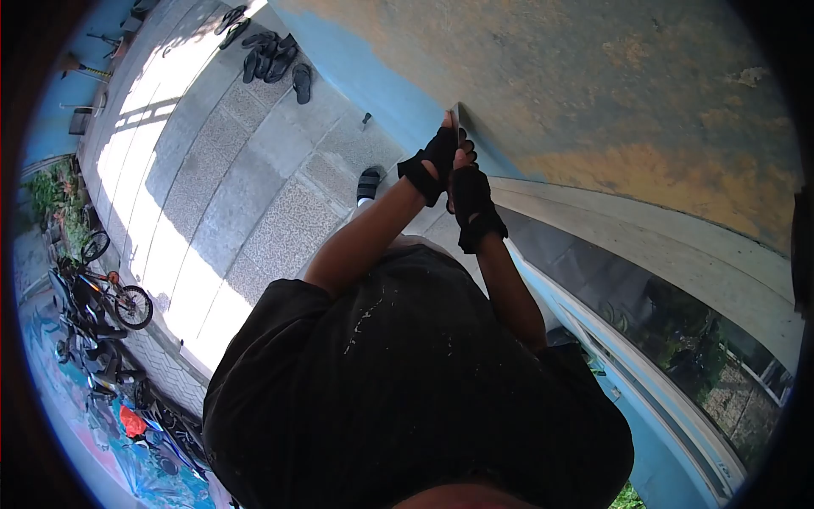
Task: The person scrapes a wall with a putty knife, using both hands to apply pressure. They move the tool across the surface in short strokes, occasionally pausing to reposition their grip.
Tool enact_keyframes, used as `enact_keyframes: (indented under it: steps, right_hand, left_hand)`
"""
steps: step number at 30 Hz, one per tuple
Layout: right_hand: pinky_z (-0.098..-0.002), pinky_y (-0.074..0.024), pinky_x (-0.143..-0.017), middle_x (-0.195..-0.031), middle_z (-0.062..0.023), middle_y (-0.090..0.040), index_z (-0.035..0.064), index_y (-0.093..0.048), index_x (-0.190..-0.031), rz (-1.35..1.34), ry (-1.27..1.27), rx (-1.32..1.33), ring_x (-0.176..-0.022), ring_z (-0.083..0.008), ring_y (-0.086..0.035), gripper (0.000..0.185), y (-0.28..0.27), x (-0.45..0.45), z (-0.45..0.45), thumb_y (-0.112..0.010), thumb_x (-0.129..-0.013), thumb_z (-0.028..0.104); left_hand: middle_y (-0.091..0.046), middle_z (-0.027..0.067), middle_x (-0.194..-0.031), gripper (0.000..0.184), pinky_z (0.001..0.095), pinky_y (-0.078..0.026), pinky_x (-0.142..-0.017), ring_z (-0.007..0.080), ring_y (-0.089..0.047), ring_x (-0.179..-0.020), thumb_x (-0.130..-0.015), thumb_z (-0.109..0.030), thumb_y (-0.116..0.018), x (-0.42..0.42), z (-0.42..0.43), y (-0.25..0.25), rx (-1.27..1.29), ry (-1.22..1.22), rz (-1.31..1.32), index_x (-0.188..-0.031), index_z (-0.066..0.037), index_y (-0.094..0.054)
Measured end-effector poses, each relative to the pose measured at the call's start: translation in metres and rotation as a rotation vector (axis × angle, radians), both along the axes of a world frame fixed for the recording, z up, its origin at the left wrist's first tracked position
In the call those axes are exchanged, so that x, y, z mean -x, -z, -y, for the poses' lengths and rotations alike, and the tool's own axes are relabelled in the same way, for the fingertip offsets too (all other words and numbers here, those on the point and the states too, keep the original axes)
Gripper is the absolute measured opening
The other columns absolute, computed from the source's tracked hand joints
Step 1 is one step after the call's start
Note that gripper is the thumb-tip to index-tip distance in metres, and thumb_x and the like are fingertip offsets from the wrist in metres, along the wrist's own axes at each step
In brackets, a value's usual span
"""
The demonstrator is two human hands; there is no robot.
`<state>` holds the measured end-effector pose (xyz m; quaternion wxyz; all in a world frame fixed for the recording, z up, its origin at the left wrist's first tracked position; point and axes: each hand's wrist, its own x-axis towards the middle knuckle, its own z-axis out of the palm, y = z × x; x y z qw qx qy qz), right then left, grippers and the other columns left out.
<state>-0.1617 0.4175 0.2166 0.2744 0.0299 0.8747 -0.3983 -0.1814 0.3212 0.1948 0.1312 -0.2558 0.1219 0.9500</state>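
Both my hands are close together against the wall (593,93), which is blue low down and patchy brown and grey above. My left hand (441,157), in a black fingerless glove, is closed around a thin, flat scraper (459,121) seen nearly edge-on, its blade at the wall surface. Just below it, my right hand (471,197), gloved the same way, is closed with its fingertips pressed against the left hand and the scraper's lower end. The scraper's handle is mostly hidden by the gloves.
Several dark sandals (270,58) lie along the wall's foot, with a small dark object (366,119) on the paving (280,153). A window with a pale sill (593,204) is at the right. A bicycle (119,297) and motorbikes (102,365) stand at the far left.
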Motion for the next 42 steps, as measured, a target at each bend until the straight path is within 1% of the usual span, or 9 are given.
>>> enact_keyframes:
  steps: [10,13,21,27,31,33,37,39,42]
  right_hand:
    - [-0.0262,-0.0307,-0.039,-0.051,0.0027,-0.043,0.0119,-0.051,-0.07,0.124,0.108,0.144,-0.041,-0.0107,-0.043,0.056,0.002,-0.006,0.003,-0.035,-0.097,0.058]
    - [-0.0408,-0.0479,-0.058,-0.069,-0.0163,-0.063,0.0005,-0.058,-0.087,0.268,0.095,0.084,-0.069,-0.0318,-0.065,0.065,-0.002,0.0,0.001,-0.031,-0.097,0.059]
    - [-0.0275,-0.0313,-0.041,-0.054,0.0009,-0.046,0.0112,-0.051,-0.072,0.142,0.174,0.223,-0.045,-0.0111,-0.046,0.058,0.009,-0.011,0.014,-0.033,-0.097,0.06]
    - [-0.0385,-0.0457,-0.058,-0.061,-0.0088,-0.059,0.0023,-0.06,-0.088,-0.094,0.017,0.018,-0.061,-0.025,-0.061,0.061,0.014,-0.008,0.027,-0.034,-0.097,0.057]
    - [-0.0278,-0.0311,-0.039,-0.053,0.0021,-0.044,0.0122,-0.049,-0.069,0.092,0.184,0.259,-0.042,-0.0112,-0.042,0.056,0.006,-0.008,0.015,-0.037,-0.095,0.06]
    - [-0.0434,-0.047,-0.066,-0.074,-0.0178,-0.065,-0.0002,-0.06,-0.09,0.322,0.113,0.069,-0.078,-0.0354,-0.064,0.063,-0.016,-0.002,0.023,-0.031,-0.098,0.055]
    - [-0.0448,-0.0472,-0.069,-0.08,-0.0198,-0.066,-0.0006,-0.062,-0.09,-0.003,0.053,0.046,-0.083,-0.0378,-0.064,0.065,0.042,-0.012,0.019,-0.029,-0.098,0.055]
    - [-0.0257,-0.0278,-0.038,-0.053,0.0054,-0.041,0.0158,-0.047,-0.067,0.125,0.205,0.258,-0.041,-0.0093,-0.039,0.053,0.034,-0.015,0.009,-0.039,-0.096,0.059]
    - [-0.0252,-0.0269,-0.037,-0.051,0.0051,-0.039,0.0157,-0.046,-0.066,0.162,0.203,0.267,-0.04,-0.0091,-0.037,0.053,0.0,-0.008,0.033,-0.039,-0.096,0.059]
  left_hand:
    - [-0.021,-0.0037,-0.055,0.062,0.03,-0.028,-0.052,0.0135,-0.028,-0.052,-0.089,-0.072,-0.037,-0.001,0.006,0.017,-0.009,0.036,-0.077,-0.058,-0.018,-0.029]
    - [-0.021,-0.0038,-0.056,0.062,0.0301,-0.028,-0.052,0.0134,-0.028,-0.052,-0.089,-0.072,-0.037,-0.003,-0.001,0.012,0.006,0.072,-0.073,-0.058,-0.018,-0.028]
    - [-0.021,-0.004,-0.055,0.063,0.0305,-0.028,-0.052,0.0137,-0.028,-0.052,-0.088,-0.071,-0.04,-0.003,0.016,0.012,0.019,0.096,-0.091,-0.057,-0.018,-0.028]
    - [-0.023,-0.0042,-0.055,0.061,0.03,-0.027,-0.053,0.0132,-0.028,-0.052,-0.089,-0.069,-0.043,-0.001,0.03,0.024,-0.056,0.118,-0.134,-0.057,-0.018,-0.03]
    - [-0.02,-0.0042,-0.054,0.06,0.0303,-0.028,-0.053,0.0129,-0.026,-0.051,-0.091,-0.067,-0.04,0.001,0.018,0.009,-0.032,0.123,-0.088,-0.057,-0.018,-0.029]
    - [-0.019,-0.0043,-0.054,0.06,0.0299,-0.028,-0.053,0.0126,-0.025,-0.051,-0.091,-0.067,-0.039,0.0,0.023,0.011,0.001,0.099,-0.082,-0.057,-0.019,-0.028]
    - [-0.018,-0.0045,-0.054,0.06,0.0291,-0.028,-0.052,0.0121,-0.025,-0.051,-0.091,-0.068,-0.039,0.001,0.028,0.011,-0.042,0.077,-0.005,-0.057,-0.019,-0.028]
    - [-0.019,-0.0045,-0.054,0.061,0.029,-0.028,-0.052,0.0122,-0.024,-0.051,-0.09,-0.069,-0.04,-0.005,0.021,0.004,-0.007,0.082,-0.083,-0.057,-0.019,-0.027]
    - [-0.02,-0.0046,-0.054,0.063,0.0292,-0.028,-0.052,0.0124,-0.025,-0.051,-0.089,-0.069,-0.041,0.001,0.026,0.01,0.023,0.101,-0.081,-0.055,-0.018,-0.027]
